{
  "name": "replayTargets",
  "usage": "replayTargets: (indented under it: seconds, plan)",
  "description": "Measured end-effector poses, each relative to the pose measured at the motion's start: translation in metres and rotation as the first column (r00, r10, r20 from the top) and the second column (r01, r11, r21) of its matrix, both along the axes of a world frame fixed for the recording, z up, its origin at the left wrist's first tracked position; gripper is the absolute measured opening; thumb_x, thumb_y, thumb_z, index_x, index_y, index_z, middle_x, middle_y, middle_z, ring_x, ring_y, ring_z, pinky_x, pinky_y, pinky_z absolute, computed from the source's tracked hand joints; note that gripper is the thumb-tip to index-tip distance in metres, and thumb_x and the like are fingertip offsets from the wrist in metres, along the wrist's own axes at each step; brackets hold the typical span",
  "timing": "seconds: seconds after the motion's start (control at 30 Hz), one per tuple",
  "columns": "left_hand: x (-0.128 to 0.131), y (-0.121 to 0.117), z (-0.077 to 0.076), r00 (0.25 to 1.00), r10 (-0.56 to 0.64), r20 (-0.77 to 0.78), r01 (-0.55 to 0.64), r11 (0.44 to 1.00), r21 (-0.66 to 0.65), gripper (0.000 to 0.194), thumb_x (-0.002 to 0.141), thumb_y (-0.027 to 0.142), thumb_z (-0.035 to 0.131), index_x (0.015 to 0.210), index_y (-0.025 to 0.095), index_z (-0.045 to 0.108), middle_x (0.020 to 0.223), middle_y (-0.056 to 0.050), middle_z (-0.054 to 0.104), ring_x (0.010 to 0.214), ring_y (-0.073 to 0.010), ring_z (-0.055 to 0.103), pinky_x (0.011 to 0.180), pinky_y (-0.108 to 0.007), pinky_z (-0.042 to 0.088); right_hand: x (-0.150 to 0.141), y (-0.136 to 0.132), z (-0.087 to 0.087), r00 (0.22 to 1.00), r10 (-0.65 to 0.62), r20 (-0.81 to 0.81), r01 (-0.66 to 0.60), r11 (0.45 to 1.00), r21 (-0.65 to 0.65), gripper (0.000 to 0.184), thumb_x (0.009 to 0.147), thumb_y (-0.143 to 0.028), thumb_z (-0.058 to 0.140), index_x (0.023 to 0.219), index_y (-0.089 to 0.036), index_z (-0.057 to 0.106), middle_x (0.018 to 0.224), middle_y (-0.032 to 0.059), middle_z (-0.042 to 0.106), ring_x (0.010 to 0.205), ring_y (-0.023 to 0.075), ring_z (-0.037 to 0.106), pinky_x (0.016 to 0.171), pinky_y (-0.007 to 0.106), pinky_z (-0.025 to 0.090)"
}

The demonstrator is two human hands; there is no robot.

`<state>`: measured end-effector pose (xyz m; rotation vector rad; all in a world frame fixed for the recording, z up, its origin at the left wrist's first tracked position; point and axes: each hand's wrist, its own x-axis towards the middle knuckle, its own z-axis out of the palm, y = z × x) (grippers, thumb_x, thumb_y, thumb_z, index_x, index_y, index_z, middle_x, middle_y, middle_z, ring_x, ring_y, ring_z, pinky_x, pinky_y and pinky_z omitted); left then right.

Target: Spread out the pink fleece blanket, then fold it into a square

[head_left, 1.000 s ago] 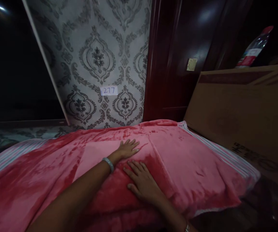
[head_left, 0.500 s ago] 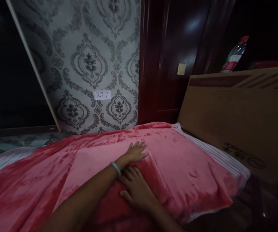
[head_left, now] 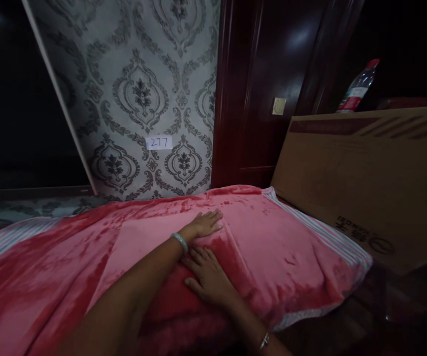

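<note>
A plush pink-red blanket point(head_left: 272, 247) with striped edging is spread over a raised surface. On its middle lies a flat, folded pink piece of cloth point(head_left: 139, 242), its near part a darker red. My left hand point(head_left: 205, 223), below a pale bangle, rests flat on the far right corner of the folded cloth with fingers spread. Just nearer, my right hand point(head_left: 210, 278) presses flat on the darker red part, its fingers and thumb apart. A thin metal bracelet circles the right wrist. Neither hand grips anything.
To the right stands a large cardboard box point(head_left: 347, 183), with a red-capped plastic bottle point(head_left: 357, 91) behind its top edge. A dark screen point(head_left: 23, 109) is at left. Patterned wallpaper carries a paper label point(head_left: 159, 142) reading 277, beside a dark red wooden panel point(head_left: 254, 99).
Both hands stay flat on the folded cloth in nearly the same places. The view has shifted slightly, and the bracelet on my right wrist now shows.
</note>
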<state>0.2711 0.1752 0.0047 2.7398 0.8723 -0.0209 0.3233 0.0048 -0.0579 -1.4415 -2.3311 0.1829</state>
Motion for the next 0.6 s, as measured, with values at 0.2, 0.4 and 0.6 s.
replayTargets:
  seconds: [0.2,0.4,0.6]
  plan:
    - [-0.092,-0.015,0.007,0.997,0.067,-0.047,-0.066,0.997,0.031,0.068,0.097,0.056,0.038,0.157,0.022,0.033,0.164,-0.013,0.03,0.154,-0.0269,0.022,0.124,-0.053,0.011,0.001,-0.002,-0.005,0.999,-0.004,-0.046,0.005,0.999,0.032,0.058,0.102,-0.051,0.044,0.156,-0.033,0.035,0.164,0.0033,0.031,0.151,0.0259,0.026,0.123,0.052,0.018]
    - [-0.212,-0.038,-0.016,0.961,0.274,-0.03,-0.261,0.939,0.223,0.066,0.099,0.057,0.032,0.157,0.027,0.034,0.166,-0.011,0.027,0.154,-0.0296,0.02,0.122,-0.059,0.009,-0.001,-0.003,-0.007,1.0,-0.003,-0.03,0.005,0.999,0.052,0.056,0.102,-0.045,0.046,0.155,-0.031,0.037,0.163,0.0034,0.032,0.15,0.025,0.027,0.123,0.051,0.019]
    - [-0.248,-0.047,-0.048,0.915,0.392,0.092,-0.403,0.896,0.189,0.063,0.101,0.052,0.029,0.158,0.026,0.031,0.167,-0.01,0.023,0.155,-0.0282,0.016,0.121,-0.061,0.011,0.0,-0.002,-0.011,1.0,-0.017,0.015,0.016,0.998,0.068,0.056,0.103,-0.043,0.044,0.156,-0.031,0.036,0.163,0.0041,0.032,0.15,0.0253,0.029,0.122,0.051,0.021]
